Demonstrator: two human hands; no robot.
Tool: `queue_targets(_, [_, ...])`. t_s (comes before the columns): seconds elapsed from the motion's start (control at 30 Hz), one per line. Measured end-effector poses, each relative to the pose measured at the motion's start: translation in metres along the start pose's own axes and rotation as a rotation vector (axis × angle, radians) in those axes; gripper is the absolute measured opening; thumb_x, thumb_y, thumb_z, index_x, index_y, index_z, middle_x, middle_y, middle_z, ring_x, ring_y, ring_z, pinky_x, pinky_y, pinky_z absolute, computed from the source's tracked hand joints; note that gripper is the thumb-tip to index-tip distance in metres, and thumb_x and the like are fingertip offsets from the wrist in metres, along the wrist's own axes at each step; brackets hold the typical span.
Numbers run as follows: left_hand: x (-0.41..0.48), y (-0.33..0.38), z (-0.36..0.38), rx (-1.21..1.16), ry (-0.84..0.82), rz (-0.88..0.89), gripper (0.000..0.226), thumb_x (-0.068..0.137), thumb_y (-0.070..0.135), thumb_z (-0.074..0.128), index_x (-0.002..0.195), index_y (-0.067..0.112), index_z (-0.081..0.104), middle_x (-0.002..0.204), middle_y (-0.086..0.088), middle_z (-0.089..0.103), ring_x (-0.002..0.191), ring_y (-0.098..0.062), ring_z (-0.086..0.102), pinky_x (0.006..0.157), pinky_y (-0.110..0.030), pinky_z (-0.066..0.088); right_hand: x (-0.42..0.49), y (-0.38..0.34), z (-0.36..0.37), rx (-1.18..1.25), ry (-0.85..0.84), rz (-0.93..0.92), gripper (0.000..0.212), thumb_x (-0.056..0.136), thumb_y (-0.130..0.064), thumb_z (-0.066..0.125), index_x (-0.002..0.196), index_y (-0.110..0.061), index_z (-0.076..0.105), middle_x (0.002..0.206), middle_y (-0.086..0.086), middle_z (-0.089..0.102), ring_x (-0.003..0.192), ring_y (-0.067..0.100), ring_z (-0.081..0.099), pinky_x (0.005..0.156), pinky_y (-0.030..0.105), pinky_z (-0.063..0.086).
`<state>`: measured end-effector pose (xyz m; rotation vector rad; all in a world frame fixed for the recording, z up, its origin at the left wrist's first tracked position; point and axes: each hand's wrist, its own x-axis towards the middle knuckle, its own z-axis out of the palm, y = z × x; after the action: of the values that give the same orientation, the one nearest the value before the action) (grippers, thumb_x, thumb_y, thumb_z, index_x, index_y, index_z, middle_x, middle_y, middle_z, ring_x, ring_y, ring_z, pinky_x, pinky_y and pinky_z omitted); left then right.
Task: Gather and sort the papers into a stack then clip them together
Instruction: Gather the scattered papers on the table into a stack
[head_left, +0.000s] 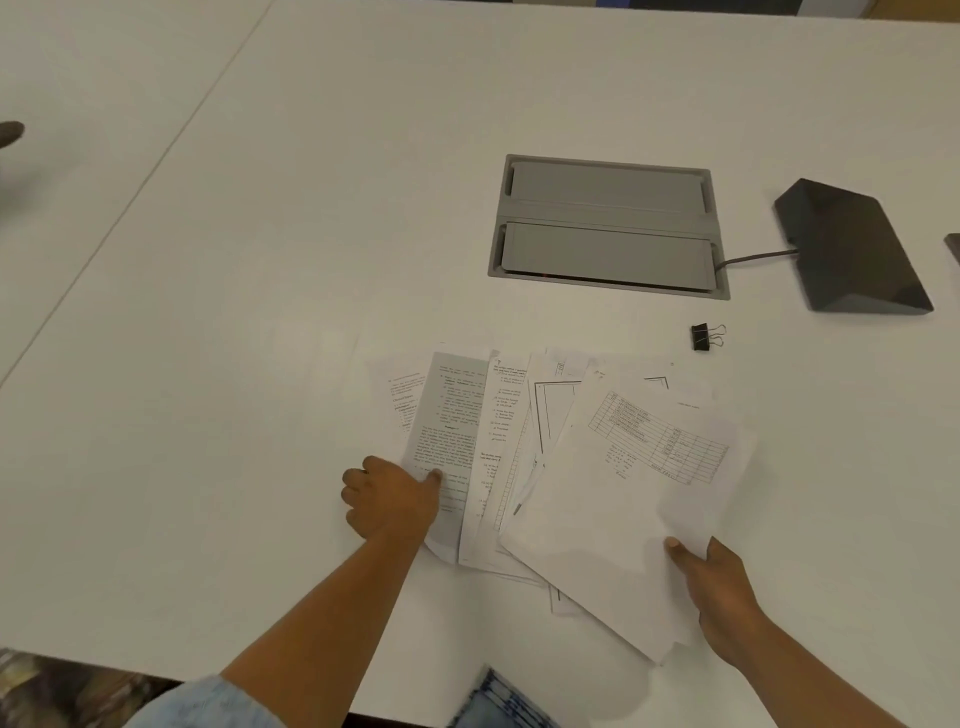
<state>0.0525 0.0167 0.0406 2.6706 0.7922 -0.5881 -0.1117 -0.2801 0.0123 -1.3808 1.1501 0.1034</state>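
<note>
your left hand (390, 496) pinched the papers (561, 467) near the desk (311, 234) front edge; your right hand (714, 592) gripped their right side, the clip (706, 336) lying apart.

A white table (363, 208) carries a fan of printed papers (571, 467) at its near edge, toward six o'clock. A black binder clip (705, 336) lies just beyond them at two o'clock, apart from the sheets. Farther back sits a grey recessed cable hatch (607, 226); at three o'clock from it, a dark wedge-shaped device (852, 249), its cable running to the hatch
</note>
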Motion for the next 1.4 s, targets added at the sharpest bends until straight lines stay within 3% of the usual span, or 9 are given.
queue_targets(0.23, [0.015, 0.027, -0.017, 0.382, -0.215, 0.231, 0.082, 0.074, 0.049, 0.075, 0.135, 0.006, 0.042, 0.128, -0.012, 0.052, 0.122, -0.027, 0.049, 0.089, -0.038, 0.05, 0.003, 0.001, -0.002, -0.007, -0.013, -0.005, 0.036, 0.096, -0.009, 0.059, 0.132, -0.009, 0.058, 0.12, 0.008, 0.067, 0.112, 0.033, 0.06, 0.102, 0.045, 0.045])
queue_targets(0.47, [0.019, 0.032, -0.011, 0.09, -0.215, 0.086, 0.089, 0.066, 0.045, 0.087, 0.13, 0.001, 0.043, 0.124, -0.014, 0.048, 0.119, -0.028, 0.046, 0.079, -0.03, 0.05, 0.004, 0.002, -0.004, -0.011, -0.035, 0.005, 0.036, 0.096, -0.009, 0.059, 0.132, -0.009, 0.058, 0.122, 0.009, 0.067, 0.113, 0.034, 0.061, 0.103, 0.05, 0.045])
queue_targets(0.6, [0.014, 0.03, -0.009, -0.092, -0.206, -0.011, 0.089, 0.06, 0.035, 0.093, 0.126, 0.005, 0.041, 0.125, -0.017, 0.048, 0.114, -0.029, 0.054, 0.082, -0.036, 0.054, 0.005, 0.003, -0.004, -0.016, -0.039, 0.012, 0.035, 0.095, -0.011, 0.06, 0.131, -0.011, 0.059, 0.122, 0.009, 0.068, 0.113, 0.033, 0.062, 0.105, 0.052, 0.045])
queue_targets(0.77, [0.006, 0.031, -0.003, 0.015, -0.11, 0.035, 0.077, 0.065, 0.037, 0.086, 0.125, 0.014, 0.044, 0.126, -0.014, 0.048, 0.115, -0.031, 0.055, 0.098, -0.042, 0.049, 0.006, 0.005, -0.005, -0.022, -0.04, 0.014, 0.037, 0.095, -0.012, 0.061, 0.132, -0.01, 0.058, 0.124, 0.009, 0.068, 0.114, 0.033, 0.061, 0.106, 0.053, 0.044])
queue_targets(0.9, [0.004, 0.031, -0.002, -0.4, -0.252, -0.051, 0.07, 0.065, 0.026, 0.09, 0.112, 0.009, 0.041, 0.096, -0.007, 0.06, 0.088, -0.029, 0.066, 0.08, -0.042, 0.059, 0.005, 0.003, -0.005, -0.024, -0.048, 0.013, 0.036, 0.095, -0.01, 0.06, 0.131, -0.011, 0.059, 0.122, 0.008, 0.068, 0.113, 0.032, 0.062, 0.105, 0.051, 0.045])
queue_targets(0.97, [0.004, 0.026, -0.005, -0.59, -0.334, -0.084, 0.057, 0.065, 0.021, 0.091, 0.105, 0.005, 0.053, 0.095, -0.008, 0.067, 0.08, -0.028, 0.068, 0.069, -0.038, 0.06, 0.005, 0.003, -0.005, -0.022, -0.05, 0.008, 0.034, 0.096, -0.009, 0.059, 0.13, -0.012, 0.06, 0.12, 0.007, 0.069, 0.112, 0.031, 0.062, 0.104, 0.049, 0.045])
queue_targets(1.13, [0.007, 0.013, -0.012, -0.611, -0.35, 0.045, 0.031, 0.073, 0.015, 0.086, 0.091, 0.007, 0.062, 0.096, -0.009, 0.071, 0.078, -0.029, 0.071, 0.058, -0.029, 0.055, 0.005, 0.003, -0.004, -0.039, -0.049, 0.003, 0.034, 0.096, -0.01, 0.059, 0.13, -0.013, 0.06, 0.122, 0.007, 0.068, 0.114, 0.031, 0.062, 0.105, 0.049, 0.045])
queue_targets(1.3, [0.013, 0.002, -0.016, -0.459, -0.31, 0.256, 0.017, 0.092, 0.019, 0.065, 0.105, 0.012, 0.057, 0.108, -0.008, 0.068, 0.087, -0.027, 0.066, 0.072, -0.035, 0.057, 0.001, -0.002, -0.003, -0.084, -0.045, -0.037, 0.035, 0.096, -0.01, 0.059, 0.131, -0.012, 0.059, 0.121, 0.006, 0.067, 0.113, 0.03, 0.061, 0.104, 0.046, 0.045])
queue_targets(1.4, [0.015, -0.008, -0.025, -0.332, -0.257, 0.344, 0.024, 0.097, 0.022, 0.056, 0.119, 0.012, 0.058, 0.117, -0.009, 0.067, 0.097, -0.03, 0.066, 0.079, -0.036, 0.055, -0.004, -0.007, 0.0, -0.128, -0.05, -0.07, 0.037, 0.097, -0.011, 0.058, 0.133, -0.011, 0.057, 0.12, 0.006, 0.066, 0.113, 0.03, 0.06, 0.102, 0.044, 0.045])
